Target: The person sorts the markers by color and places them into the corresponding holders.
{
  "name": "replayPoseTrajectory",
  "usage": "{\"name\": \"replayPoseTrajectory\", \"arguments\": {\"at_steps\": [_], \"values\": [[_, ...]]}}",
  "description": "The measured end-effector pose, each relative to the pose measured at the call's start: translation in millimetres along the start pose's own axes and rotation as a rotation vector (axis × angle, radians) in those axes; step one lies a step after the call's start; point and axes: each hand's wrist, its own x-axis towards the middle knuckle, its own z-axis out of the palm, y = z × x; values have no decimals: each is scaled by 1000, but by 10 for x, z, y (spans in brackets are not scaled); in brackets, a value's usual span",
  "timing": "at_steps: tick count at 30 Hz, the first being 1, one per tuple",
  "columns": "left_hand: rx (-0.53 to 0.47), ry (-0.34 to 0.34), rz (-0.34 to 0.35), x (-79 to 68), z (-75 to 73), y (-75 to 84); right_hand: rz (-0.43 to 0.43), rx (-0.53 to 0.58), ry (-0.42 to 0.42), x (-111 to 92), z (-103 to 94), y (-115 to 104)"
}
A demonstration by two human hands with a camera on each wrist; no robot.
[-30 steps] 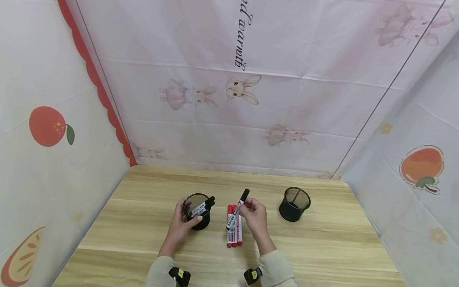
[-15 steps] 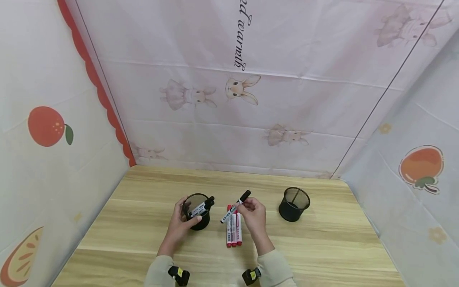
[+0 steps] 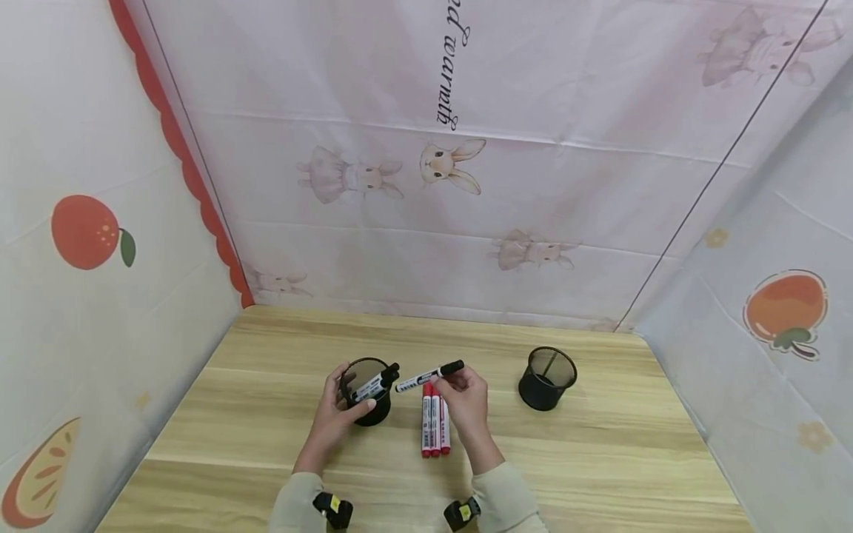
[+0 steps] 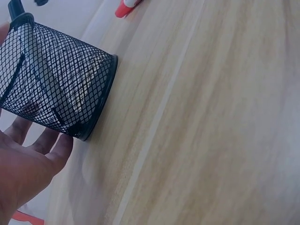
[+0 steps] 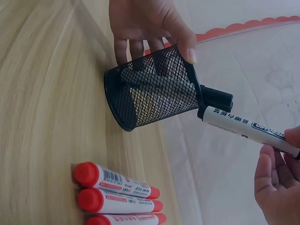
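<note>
My left hand (image 3: 333, 416) grips a black mesh pen holder (image 4: 61, 77), fingers around its side and thumb at the rim. Black-capped whiteboard markers (image 3: 370, 386) lean inside it, their caps sticking out over the rim. Between thumb and fingers of my right hand (image 3: 465, 396) is another black-and-white whiteboard marker (image 5: 243, 125). It lies nearly level, its black cap toward the right, and its other end points at the holder, close to the rim. Below it on the table, red markers (image 3: 435, 429) with white barrels lie side by side.
A second black mesh pen holder (image 3: 545, 391) stands upright on the right of the wooden table (image 3: 600, 459). Printed cloth walls (image 3: 426, 274) enclose the table at the back and both sides.
My right hand has swung its marker from a steep slant over the red markers to nearly level, and moved it left toward the holder. My left hand keeps its grip in place.
</note>
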Motion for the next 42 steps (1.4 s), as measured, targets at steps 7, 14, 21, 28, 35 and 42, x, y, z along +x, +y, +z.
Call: {"name": "replayPoseTrajectory", "arguments": {"at_steps": [7,14,21,28,35,42], "values": [[-11,-6,-3,-8,-6,1,37,-4,-8,-51,35,-107],[-13,-9,3,-7,-6,1,30,31,-26,-15,60,-19],[-19,-6,-2,1,-10,-5,40,71,-50,46,98,181],[-3,-11,8,2,-12,-7,4,66,-65,-57,140,-11],[5,-13,8,7,-11,-14,-35,26,-82,-55,180,-20],[15,-7,8,2,-10,-6,-75,-30,-84,-50,238,-9]]}}
